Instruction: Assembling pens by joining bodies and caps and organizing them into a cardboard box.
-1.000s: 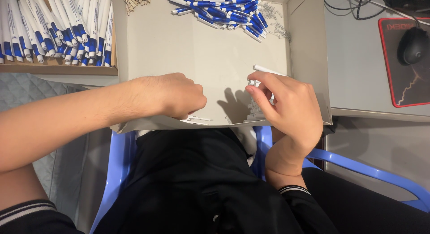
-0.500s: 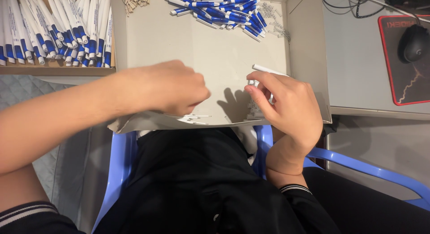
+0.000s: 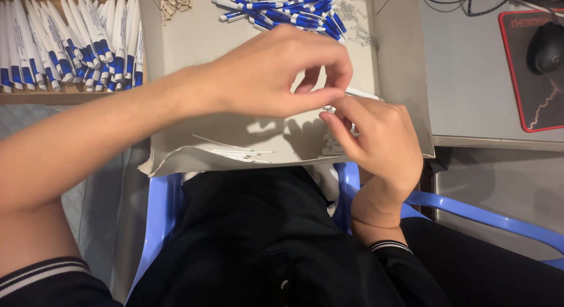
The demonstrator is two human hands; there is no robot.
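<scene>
- The left hand [image 3: 276,72] hangs over the middle of a shallow grey cardboard tray [image 3: 399,66], thumb and forefinger pressed together at their tips as if pinching something very small; what lies between them is too small to make out.
- The right hand [image 3: 376,142] sits just to the right of it, at the near right corner of the tray, fingers curled around a slim white plastic pen barrel [image 3: 363,94] whose far end pokes out above the knuckles.
- The fingertips of the two hands meet or nearly meet at the barrel's near end; whether they truly touch is hard to tell.
- A few thin white ink refills [image 3: 238,151] lie loose on the tray floor near its front edge, to the left of the right hand and well clear of both hands.
- At the far side of the tray lies a heap of blue-and-white pen parts [image 3: 288,10], with a scatter of small metal springs [image 3: 355,25] just to its right and a cluster of small pale tan pieces [image 3: 176,0] to its left.
- Left of the tray, a row of finished white-and-blue pens [image 3: 70,46] stands packed side by side in a brown box.
- Far right, a black computer mouse [image 3: 547,47] rests on a black mouse pad with a red border [image 3: 517,90].
- The person sits on a blue plastic chair [image 3: 158,219], the tray's near edge over the lap.
</scene>
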